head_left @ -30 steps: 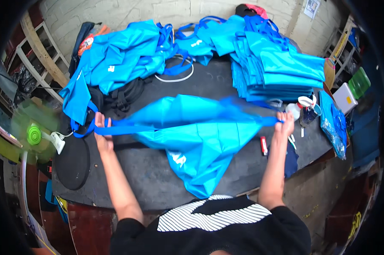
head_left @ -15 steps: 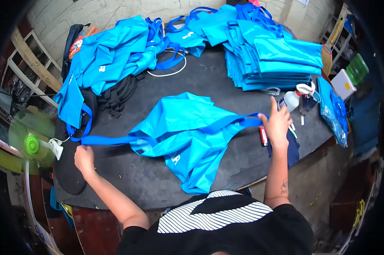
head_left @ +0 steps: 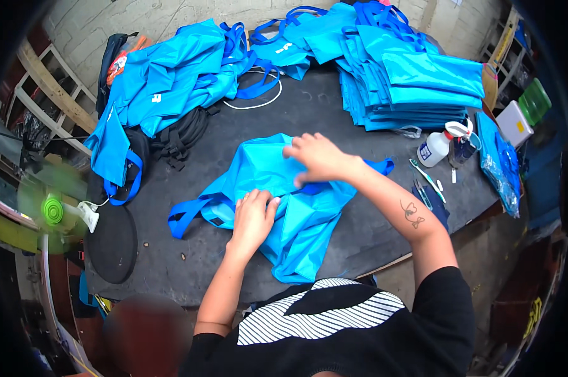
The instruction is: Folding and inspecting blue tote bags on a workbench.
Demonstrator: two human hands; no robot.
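Observation:
A light blue tote bag (head_left: 306,232) with darker blue strap handles lies crumpled on the black table in front of me. My left hand (head_left: 254,217) rests on its middle, fingers laid on the fabric and the thumb a little apart. Over the bag's upper right part is my right hand (head_left: 321,158), fingers spread and curved, holding nothing; whether it touches the fabric I cannot tell. One strap handle (head_left: 184,217) trails out at the left. The other handle's end shows past my right forearm.
Blue bags lie heaped (head_left: 171,75) at the back left and in a folded stack (head_left: 416,88) at the back right. On the right are a spray bottle (head_left: 433,148), a toothbrush (head_left: 427,179) and a plastic-wrapped bundle (head_left: 498,163). A green fan (head_left: 53,209) stands at left.
Both hands have let go of the stretched-out strap handles and moved inward onto or over the bag. The left handle has dropped into a loose loop nearer the bag.

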